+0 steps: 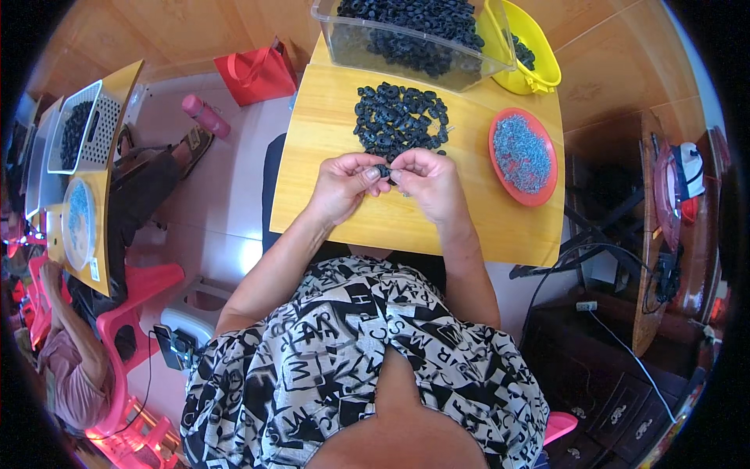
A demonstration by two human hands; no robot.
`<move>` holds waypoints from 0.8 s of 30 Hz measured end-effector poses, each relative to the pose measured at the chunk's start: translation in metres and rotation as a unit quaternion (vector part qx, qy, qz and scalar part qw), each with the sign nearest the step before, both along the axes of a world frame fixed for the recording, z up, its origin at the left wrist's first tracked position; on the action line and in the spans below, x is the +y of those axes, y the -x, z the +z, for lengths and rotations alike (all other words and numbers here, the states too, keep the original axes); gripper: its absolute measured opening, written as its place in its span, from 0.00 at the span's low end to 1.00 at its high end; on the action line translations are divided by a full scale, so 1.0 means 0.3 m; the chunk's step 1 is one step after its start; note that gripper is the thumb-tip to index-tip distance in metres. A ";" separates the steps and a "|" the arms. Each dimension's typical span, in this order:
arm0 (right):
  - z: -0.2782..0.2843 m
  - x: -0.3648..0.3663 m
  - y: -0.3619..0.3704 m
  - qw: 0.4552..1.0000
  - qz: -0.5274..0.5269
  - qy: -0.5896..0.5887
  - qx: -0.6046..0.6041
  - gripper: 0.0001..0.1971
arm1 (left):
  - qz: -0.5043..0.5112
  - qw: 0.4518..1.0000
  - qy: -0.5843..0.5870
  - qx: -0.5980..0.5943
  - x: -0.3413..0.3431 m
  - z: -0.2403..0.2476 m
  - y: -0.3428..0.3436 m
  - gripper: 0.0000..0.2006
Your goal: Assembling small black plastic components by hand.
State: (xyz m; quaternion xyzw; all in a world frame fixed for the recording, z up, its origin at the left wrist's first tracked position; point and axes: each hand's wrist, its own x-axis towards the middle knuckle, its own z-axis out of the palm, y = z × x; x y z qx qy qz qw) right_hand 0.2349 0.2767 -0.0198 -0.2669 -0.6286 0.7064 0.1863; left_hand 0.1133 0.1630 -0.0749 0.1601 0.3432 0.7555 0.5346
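Observation:
My left hand (349, 186) and my right hand (426, 181) meet over the wooden table (344, 223), pinching one small black plastic part (383, 170) between thumbs and fingertips. Just beyond my fingers lies a loose pile of similar black parts (394, 117). To the right of my right hand, a red plate (501, 178) carries a heap of small silvery-blue metal pieces (522, 154), which look like screws or pins. Whether my right fingers also grip one of those pieces is too small to make out.
A clear plastic bin (344, 51) full of black parts stands at the table's far edge, beside a yellow basket (547, 66). Left, another person sits at a second table (98, 270) with a white basket (101, 141). A pink bottle (205, 117) and red bag (254, 74) stand on the floor.

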 end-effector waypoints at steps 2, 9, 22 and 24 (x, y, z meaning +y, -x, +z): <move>0.003 0.010 -0.004 1.000 0.021 0.011 -0.008 0.04 | 0.001 1.000 -0.003 0.002 0.000 0.005 0.000 0.09; -0.003 -0.001 0.006 1.000 0.012 -0.014 -0.006 0.03 | -0.006 1.000 0.006 -0.023 0.002 0.004 0.004 0.09; -0.015 -0.008 0.036 0.987 0.050 -0.114 -0.097 0.05 | 0.068 0.985 0.025 0.158 0.003 -0.016 -0.032 0.08; 0.004 0.015 0.027 0.991 0.081 -0.068 -0.079 0.05 | 0.076 0.983 0.032 0.166 0.001 -0.009 -0.031 0.08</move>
